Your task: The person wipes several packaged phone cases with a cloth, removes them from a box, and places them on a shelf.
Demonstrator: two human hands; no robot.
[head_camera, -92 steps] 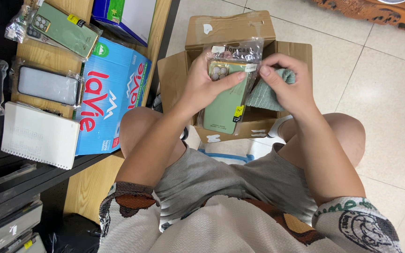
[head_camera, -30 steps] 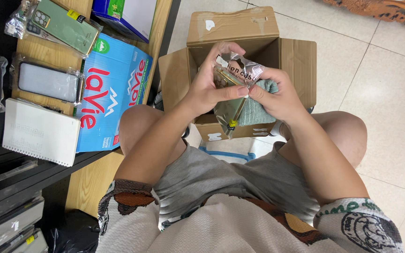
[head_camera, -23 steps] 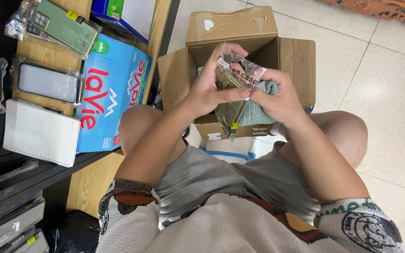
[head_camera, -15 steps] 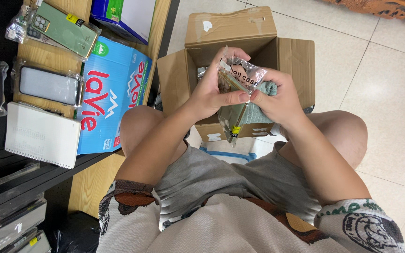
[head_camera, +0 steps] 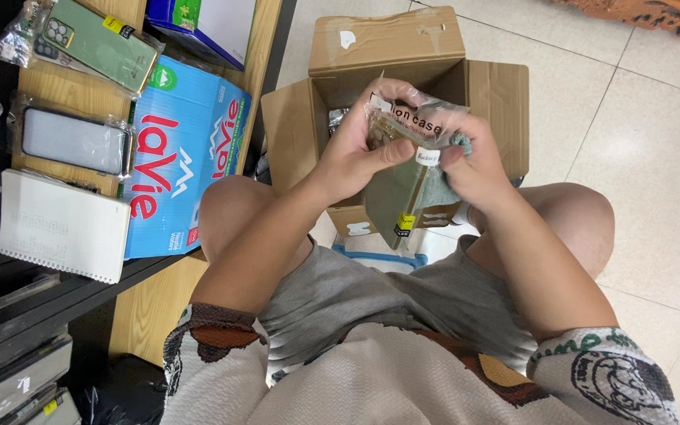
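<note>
Green phone cases (head_camera: 403, 197) in clear, yellow-stickered sleeves sit pinched by left hand (head_camera: 356, 153) and right hand (head_camera: 474, 161) above what seems a half-full cardboard box (head_camera: 497, 102).

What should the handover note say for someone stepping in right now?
Left hand: grips the green phone case in its clear sleeve, thumb across the front.
Right hand: pinches the sleeve's top edge, a second greyish case tucked behind.
Both are held above the open cardboard box on the floor, between the knees.
Done: a case is out of the box and in hand.
Left: the sleeve looks unopened; more packets show inside the box.
</note>
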